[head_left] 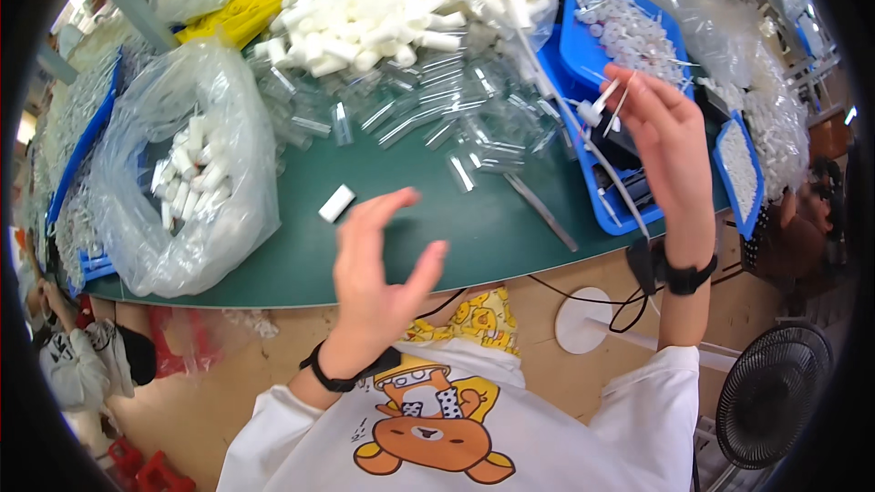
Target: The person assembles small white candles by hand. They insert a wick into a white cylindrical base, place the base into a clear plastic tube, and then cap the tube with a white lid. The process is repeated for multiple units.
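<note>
My left hand (375, 260) hovers over the green table with thumb and fingers apart, holding nothing. Just beyond its fingertips lies a short white cylinder (337, 203). Farther right, my right hand (670, 132) is raised over a blue tray (620, 219). Its fingertips pinch a thin white stick (617, 111). Close to these fingers is a small white piece with a stem (594, 111); whether it is also held, I cannot tell. Several clear plastic tubes (463, 173) lie scattered across the table between the hands and the far pile.
White cylinders (383, 14) are heaped at the back. An open plastic bag (246, 191) with more cylinders stands left. Small pale parts (629, 27) fill a blue tray at upper right. A metal strip (542, 211) and a pale cord (547, 82) lie nearby. A black fan (775, 396) stands lower right.
</note>
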The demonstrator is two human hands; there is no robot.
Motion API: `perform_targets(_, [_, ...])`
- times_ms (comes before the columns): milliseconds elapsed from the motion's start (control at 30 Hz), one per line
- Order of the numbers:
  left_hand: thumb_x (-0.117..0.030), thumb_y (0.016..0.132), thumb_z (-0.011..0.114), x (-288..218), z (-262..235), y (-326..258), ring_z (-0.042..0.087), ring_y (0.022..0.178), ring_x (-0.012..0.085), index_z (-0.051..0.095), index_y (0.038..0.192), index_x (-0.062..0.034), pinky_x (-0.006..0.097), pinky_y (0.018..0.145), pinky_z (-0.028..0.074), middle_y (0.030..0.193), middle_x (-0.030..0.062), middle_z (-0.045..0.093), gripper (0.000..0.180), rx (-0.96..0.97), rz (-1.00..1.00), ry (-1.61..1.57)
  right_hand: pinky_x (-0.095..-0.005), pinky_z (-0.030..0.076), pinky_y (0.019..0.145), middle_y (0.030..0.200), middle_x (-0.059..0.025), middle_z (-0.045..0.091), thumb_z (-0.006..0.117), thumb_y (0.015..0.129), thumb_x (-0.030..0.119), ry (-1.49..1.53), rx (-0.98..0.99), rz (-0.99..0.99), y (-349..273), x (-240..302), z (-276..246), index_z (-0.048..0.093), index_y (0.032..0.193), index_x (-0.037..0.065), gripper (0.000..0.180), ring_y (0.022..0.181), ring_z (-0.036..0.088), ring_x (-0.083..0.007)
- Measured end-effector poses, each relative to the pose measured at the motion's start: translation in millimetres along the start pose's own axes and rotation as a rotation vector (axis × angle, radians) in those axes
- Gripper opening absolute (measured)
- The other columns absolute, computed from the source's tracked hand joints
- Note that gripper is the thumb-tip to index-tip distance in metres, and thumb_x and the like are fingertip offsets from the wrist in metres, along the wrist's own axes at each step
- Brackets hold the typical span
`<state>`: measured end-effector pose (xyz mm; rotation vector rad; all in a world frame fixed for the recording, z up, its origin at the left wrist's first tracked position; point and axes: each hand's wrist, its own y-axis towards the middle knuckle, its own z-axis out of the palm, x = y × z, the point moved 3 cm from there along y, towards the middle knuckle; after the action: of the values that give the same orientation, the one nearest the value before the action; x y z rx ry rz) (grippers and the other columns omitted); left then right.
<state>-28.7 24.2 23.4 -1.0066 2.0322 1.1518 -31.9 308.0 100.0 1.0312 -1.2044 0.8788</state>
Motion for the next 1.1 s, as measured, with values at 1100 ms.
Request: perform_targets(1100, [0.001, 0.087, 0.058, -14, 11, -21, 0.058, 0.087, 0.0119, 0.056, 0.102, 0.0011, 0.023, 0.073, 0.047, 0.1, 0.0067, 0.052, 0.015, 0.509, -0.488, -1.347, -0.0371, 0.055, 0.058, 0.081, -0.0156, 0.06, 0.056, 0.092, 0.017, 0.295, -0.08, -0.4, -106, -22, 92, 0.049, 0.099, 0.001, 0.019, 0.066, 0.063, -0.0246])
